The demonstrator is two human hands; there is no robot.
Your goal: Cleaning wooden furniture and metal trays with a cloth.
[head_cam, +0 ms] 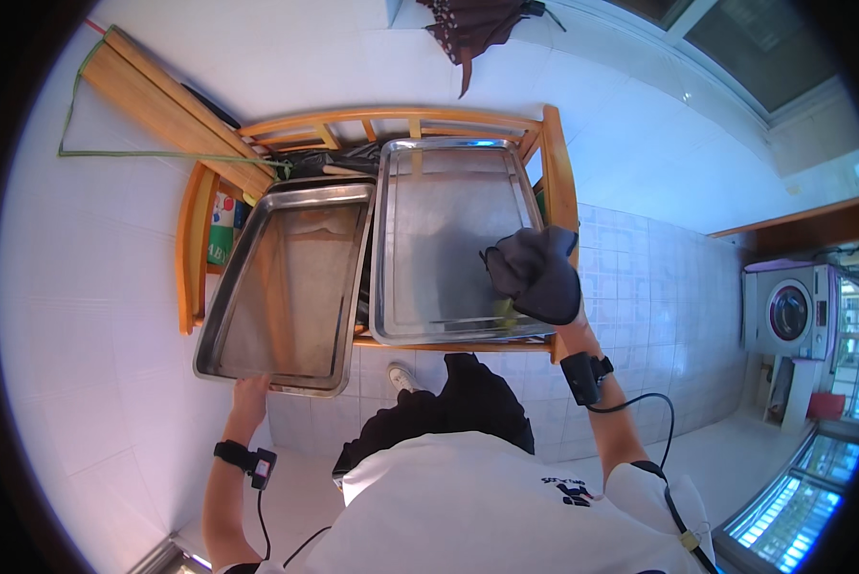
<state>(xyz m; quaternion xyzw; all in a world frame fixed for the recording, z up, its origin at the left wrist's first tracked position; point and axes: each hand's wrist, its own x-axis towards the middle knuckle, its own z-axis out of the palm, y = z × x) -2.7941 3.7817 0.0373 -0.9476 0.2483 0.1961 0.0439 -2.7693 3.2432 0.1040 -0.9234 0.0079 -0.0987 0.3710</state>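
My left hand (251, 396) grips the near rim of a deep stainless-steel tray (217, 316), its fingertips over the edge. This tray sits at a slant at the left, its near end jutting past the wooden frame. Beside it on the right lies a wider, shallow metal tray (443, 201) with a dull, reflective surface. A bunched dark grey cloth (533, 273) is in my right hand (574, 328), over the near right corner of the shallow tray. The cloth covers most of that hand, so its fingers are hidden. A yellow-green patch shows below the cloth.
Both trays rest on a slatted wooden crib-like frame (562, 172). Long wooden boards (178, 107) with a green cord lean at its left corner. Black plastic (321, 161) lies behind the trays. A folded umbrella (472, 29) is at the top, a washing machine (788, 312) far right.
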